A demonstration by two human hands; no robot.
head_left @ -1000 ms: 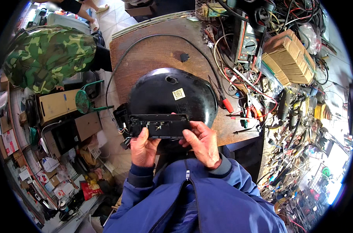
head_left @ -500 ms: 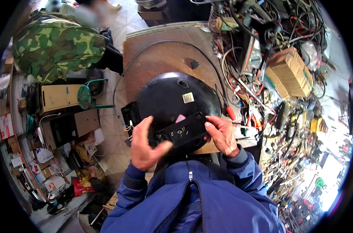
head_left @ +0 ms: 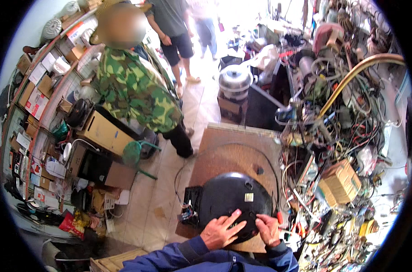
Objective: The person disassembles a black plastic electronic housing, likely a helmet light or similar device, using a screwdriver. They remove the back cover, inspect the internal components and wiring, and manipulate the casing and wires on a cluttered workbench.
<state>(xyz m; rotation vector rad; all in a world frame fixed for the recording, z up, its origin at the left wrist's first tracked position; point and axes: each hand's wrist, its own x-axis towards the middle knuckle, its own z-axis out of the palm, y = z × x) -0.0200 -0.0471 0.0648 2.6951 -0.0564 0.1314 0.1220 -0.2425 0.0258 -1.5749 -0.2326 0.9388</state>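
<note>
A large round black appliance body (head_left: 224, 192), with a small pale label, rests on the brown work board. Over its near part, my left hand (head_left: 220, 232) lies with fingers stretched out and spread, above a black plastic panel whose outline merges with the body. Small shiny screws (head_left: 233, 224) show beside those fingers. At the panel's right end, my right hand (head_left: 268, 230) is closed, thumb and forefinger pinched on its edge. To the body's left sits a black housing (head_left: 192, 201) with loose wires (head_left: 187, 213).
A black cable (head_left: 242, 144) curves across the brown board (head_left: 219, 136). A red-handled tool (head_left: 279, 217) lies right of the body, near heaped cables, tools and a cardboard box (head_left: 340, 182). A person in a camouflage jacket (head_left: 138, 88) stands far left; others stand behind. A green stool (head_left: 132, 153) is at left.
The view has tilted up, so the board and body sit lower and more people show. My left hand has moved from the panel's left side to over it.
</note>
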